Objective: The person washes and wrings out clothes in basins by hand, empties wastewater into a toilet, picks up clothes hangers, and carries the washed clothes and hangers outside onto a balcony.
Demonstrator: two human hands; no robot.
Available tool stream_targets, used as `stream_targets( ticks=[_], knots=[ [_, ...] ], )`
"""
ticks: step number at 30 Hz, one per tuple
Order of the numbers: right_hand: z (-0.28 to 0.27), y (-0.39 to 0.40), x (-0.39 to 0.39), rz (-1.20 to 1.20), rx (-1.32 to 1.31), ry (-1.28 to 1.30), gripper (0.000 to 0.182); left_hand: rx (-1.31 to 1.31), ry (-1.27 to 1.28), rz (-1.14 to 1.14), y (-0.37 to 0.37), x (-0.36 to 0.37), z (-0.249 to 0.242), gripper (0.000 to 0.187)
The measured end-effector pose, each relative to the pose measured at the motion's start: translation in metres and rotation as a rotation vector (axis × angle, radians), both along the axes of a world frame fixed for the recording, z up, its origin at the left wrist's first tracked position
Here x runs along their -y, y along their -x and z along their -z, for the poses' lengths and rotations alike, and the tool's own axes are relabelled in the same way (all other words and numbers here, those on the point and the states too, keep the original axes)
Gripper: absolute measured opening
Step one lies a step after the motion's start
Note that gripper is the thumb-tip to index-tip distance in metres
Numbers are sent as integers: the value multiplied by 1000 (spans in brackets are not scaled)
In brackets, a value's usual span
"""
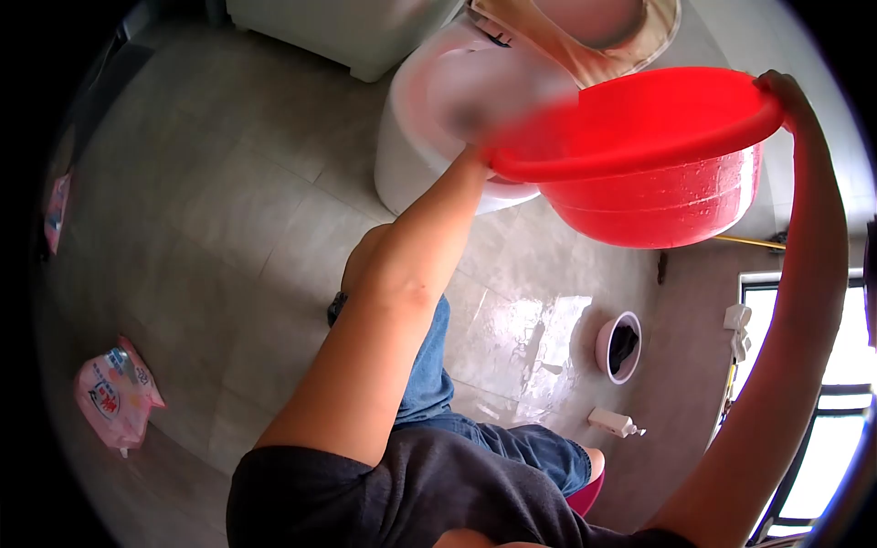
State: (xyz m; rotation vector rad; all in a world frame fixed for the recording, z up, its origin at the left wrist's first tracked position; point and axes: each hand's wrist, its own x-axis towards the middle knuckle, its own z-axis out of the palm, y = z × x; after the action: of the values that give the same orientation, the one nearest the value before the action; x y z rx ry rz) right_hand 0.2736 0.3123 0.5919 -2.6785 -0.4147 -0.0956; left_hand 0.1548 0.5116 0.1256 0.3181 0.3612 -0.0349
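Observation:
A large red basin (653, 205), wet on its outer side, is held up and tilted over a toilet (411, 119). My right hand (778, 89) grips the basin's rim at the far right, its fingers wrapped over the edge. At the left end of the rim is my left hand (484, 157), closed on the edge and partly hidden by the basin. The inside of the toilet bowl is blurred. Its raised lid and seat (660, 27), with a beige cover, stand behind the basin.
A small pink basin (604, 349) with dark cloth and a white bottle (610, 421) are on the wet tiled floor. A pink packet (114, 397) lies at the left. A white appliance (338, 32) stands at the back; a window (836, 374) is at the right.

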Motion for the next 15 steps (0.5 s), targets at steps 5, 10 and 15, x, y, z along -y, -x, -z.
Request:
stream_targets(
  ticks=[5, 10, 15],
  knots=[
    [-34, -36, -36, -378, -63, 104, 29, -78, 66, -151, -4, -13, 2, 40],
    [-53, -29, -108, -595, 169, 433, 38, -112, -152, -179, -27, -12, 38, 50],
    [-40, 19, -201, -651, 612, 915, 23, -235, -280, -110, -27, 7, 30, 60]
  ],
)
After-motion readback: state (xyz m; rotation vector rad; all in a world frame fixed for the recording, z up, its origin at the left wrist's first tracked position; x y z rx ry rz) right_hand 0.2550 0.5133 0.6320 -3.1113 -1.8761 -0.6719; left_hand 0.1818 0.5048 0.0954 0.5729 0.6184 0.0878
